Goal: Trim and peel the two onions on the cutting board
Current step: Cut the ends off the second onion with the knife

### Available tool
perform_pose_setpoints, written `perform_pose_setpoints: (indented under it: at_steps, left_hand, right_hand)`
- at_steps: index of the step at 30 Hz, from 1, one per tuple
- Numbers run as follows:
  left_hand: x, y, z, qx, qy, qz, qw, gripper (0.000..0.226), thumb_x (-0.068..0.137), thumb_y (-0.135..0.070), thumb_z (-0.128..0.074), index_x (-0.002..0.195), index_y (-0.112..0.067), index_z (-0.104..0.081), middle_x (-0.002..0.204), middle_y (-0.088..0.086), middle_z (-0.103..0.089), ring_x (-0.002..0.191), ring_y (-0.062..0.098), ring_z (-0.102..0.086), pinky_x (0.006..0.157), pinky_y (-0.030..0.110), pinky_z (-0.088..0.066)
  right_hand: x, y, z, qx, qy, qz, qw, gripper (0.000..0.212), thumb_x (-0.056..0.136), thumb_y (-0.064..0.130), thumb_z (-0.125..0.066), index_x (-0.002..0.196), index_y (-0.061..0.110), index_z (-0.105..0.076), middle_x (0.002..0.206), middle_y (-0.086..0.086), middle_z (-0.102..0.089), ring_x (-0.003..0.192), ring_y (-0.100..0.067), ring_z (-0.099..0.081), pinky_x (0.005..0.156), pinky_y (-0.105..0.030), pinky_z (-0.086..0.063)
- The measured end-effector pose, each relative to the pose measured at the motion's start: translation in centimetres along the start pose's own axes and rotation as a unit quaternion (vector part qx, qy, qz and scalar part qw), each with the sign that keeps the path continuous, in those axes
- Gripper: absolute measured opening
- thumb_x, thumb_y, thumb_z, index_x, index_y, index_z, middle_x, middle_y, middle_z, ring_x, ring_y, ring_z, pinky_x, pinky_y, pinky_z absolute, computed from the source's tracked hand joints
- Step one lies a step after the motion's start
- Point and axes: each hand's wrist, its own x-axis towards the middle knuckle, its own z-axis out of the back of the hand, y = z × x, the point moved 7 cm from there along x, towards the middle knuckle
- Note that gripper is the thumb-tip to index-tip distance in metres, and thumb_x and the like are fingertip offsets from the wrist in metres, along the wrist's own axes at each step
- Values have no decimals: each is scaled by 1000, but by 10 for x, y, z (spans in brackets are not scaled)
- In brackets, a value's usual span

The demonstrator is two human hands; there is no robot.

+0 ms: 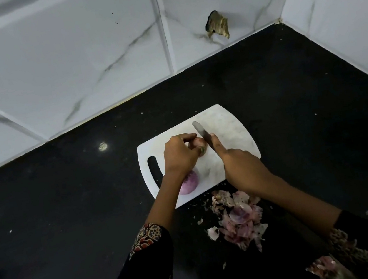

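Observation:
A white cutting board (228, 123) lies on the black counter. My left hand (179, 155) grips an unpeeled pinkish-brown onion (199, 145) on the board. My right hand (239, 164) holds a knife (202, 134), forefinger laid along the blade's back, with the blade standing against the onion's right end. A second onion (188, 185), peeled and purple, sits on the board's near edge, partly hidden under my left wrist.
A heap of onion skins (238, 219) lies on the black counter (68, 204) just in front of the board. More skins (326, 267) sit at the lower right. White tiled walls (71, 60) close the counter behind and to the right.

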Motion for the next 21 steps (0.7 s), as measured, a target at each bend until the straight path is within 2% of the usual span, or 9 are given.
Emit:
perform_pose_setpoints:
  at_steps: [3,8,15,17,19,20,21]
  left_hand:
    - [-4,0,-1,-13,-5,5,1000,37,78,-9,-75,114,-13,-70,114,4,-70,100,18,-66,92,31,-51]
    - [-11,-3,0,-15,-21,-7,1000,38,78,-13,-76,115,-15,-70,112,2,-71,98,18,-66,90,32,-52]
    - [-19,-11,-2,-22,-30,-44,998,32,76,-11,-75,108,-14,-72,106,4,-70,96,18,-64,84,34,-53]
    - [-24,-15,-5,-5,-37,-71,997,27,78,-11,-72,105,-15,-72,105,4,-67,93,18,-61,80,27,-51]
    - [-26,-15,-8,12,-41,-87,995,26,80,-9,-69,106,-14,-70,106,5,-61,91,15,-56,73,8,-41]
    - [-26,-16,-9,16,-42,-94,995,27,81,-8,-68,107,-14,-69,107,6,-58,93,15,-54,71,6,-39]
    - [-25,-17,-10,27,-43,-103,993,27,82,-7,-68,109,-13,-69,109,7,-55,97,17,-53,73,9,-42]
  right_hand:
    - [4,-2,1,15,10,1,1000,84,89,-1,-42,151,22,11,80,-3,-46,75,-19,-51,65,-37,-45]
    - [-8,-2,-2,-4,9,1,1000,83,90,2,-42,150,21,13,81,-3,-47,71,-18,-49,60,-33,-36]
    - [1,-5,-3,0,11,-11,1000,83,89,0,-41,151,22,10,83,-4,-48,75,-20,-51,62,-34,-38]
    - [-7,-7,-4,-4,0,-10,1000,83,89,0,-40,151,22,10,82,-3,-49,72,-18,-50,60,-32,-36]
    - [-10,-8,-5,-5,-18,-8,1000,83,90,0,-41,151,23,10,83,-2,-49,71,-18,-51,59,-31,-37]
    - [-10,-9,-5,-6,-25,-8,1000,83,90,0,-42,151,23,10,84,-2,-50,72,-18,-52,59,-31,-37]
    - [-9,-9,-5,-7,-30,-6,1000,83,90,0,-42,151,23,10,85,-2,-50,72,-18,-53,59,-31,-38]
